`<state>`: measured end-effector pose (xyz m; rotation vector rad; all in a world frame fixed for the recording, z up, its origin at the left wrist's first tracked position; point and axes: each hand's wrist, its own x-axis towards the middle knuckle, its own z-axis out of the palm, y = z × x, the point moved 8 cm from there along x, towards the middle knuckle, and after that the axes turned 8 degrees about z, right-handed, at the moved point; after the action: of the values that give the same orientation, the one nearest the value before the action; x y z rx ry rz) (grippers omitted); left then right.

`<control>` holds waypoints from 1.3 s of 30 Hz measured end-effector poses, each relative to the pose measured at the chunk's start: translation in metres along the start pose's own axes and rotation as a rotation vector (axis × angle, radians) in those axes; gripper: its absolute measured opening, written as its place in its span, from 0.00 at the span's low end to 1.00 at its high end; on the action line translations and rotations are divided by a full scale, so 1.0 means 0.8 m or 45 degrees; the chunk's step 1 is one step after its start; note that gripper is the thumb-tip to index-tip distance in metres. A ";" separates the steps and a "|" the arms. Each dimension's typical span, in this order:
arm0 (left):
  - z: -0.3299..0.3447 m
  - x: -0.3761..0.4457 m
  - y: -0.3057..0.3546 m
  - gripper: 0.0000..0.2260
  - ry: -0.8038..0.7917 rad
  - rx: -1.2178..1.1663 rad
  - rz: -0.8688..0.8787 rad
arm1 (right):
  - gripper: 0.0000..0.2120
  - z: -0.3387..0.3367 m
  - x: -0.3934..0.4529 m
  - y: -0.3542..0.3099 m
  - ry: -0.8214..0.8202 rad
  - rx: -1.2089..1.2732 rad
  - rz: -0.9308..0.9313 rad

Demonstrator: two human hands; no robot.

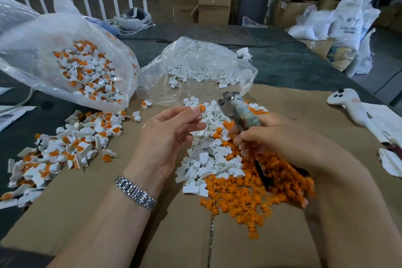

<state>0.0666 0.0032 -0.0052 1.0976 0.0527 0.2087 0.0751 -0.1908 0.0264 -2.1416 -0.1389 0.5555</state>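
My left hand (pixel 167 135) is raised over the cardboard and pinches a small white part with an orange plug (pixel 201 108) at its fingertips. My right hand (pixel 280 139) grips a worn, tape-wrapped hand tool (pixel 239 111) whose metal head points up and to the left, close to the pinched part. Under both hands lie a pile of white plastic parts (pixel 208 159) and a pile of orange plugs (pixel 250 193). A heap of assembled white-and-orange parts (pixel 71 150) lies to the left.
A clear bag of assembled parts (pixel 87 72) lies at the left, and an open bag of white parts (pixel 195 67) sits behind the piles. A flattened cardboard sheet (pixel 87 213) covers the table. A white controller (pixel 348 104) and papers lie at the right. Boxes and sacks stand beyond.
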 end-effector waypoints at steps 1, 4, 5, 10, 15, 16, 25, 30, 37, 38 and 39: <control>0.001 0.000 0.000 0.13 -0.002 -0.004 0.007 | 0.08 0.011 0.000 -0.003 -0.074 0.019 -0.008; 0.002 0.000 0.001 0.14 0.006 0.000 0.025 | 0.09 0.034 -0.002 -0.007 -0.174 0.023 -0.010; 0.001 0.000 0.001 0.13 0.014 0.004 0.030 | 0.10 0.038 -0.002 -0.009 -0.184 0.021 -0.016; -0.001 0.000 0.002 0.08 0.046 0.042 0.070 | 0.12 0.043 -0.008 -0.018 -0.155 -0.038 -0.057; -0.002 0.000 -0.001 0.05 0.069 0.145 0.098 | 0.15 0.050 -0.006 -0.020 -0.102 -0.184 -0.064; -0.004 0.000 -0.001 0.05 0.083 0.172 0.112 | 0.14 0.051 -0.005 -0.020 -0.085 -0.209 -0.068; -0.007 -0.002 -0.004 0.05 0.158 0.175 0.166 | 0.14 0.066 0.002 -0.023 0.058 -0.328 -0.078; -0.009 -0.002 -0.005 0.05 0.188 0.125 0.146 | 0.16 0.064 0.000 -0.028 0.201 -0.348 -0.121; -0.010 -0.002 -0.009 0.07 0.199 0.092 0.110 | 0.15 0.056 0.010 -0.024 0.324 -0.433 -0.130; -0.009 -0.001 -0.008 0.07 0.194 0.095 0.111 | 0.16 0.056 0.010 -0.023 0.296 -0.404 -0.138; -0.008 -0.001 -0.007 0.07 0.186 0.105 0.119 | 0.17 0.057 0.010 -0.022 0.236 -0.316 -0.141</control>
<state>0.0654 0.0063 -0.0134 1.1669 0.1418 0.3729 0.0642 -0.1437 0.0147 -2.3969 -0.2318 0.2848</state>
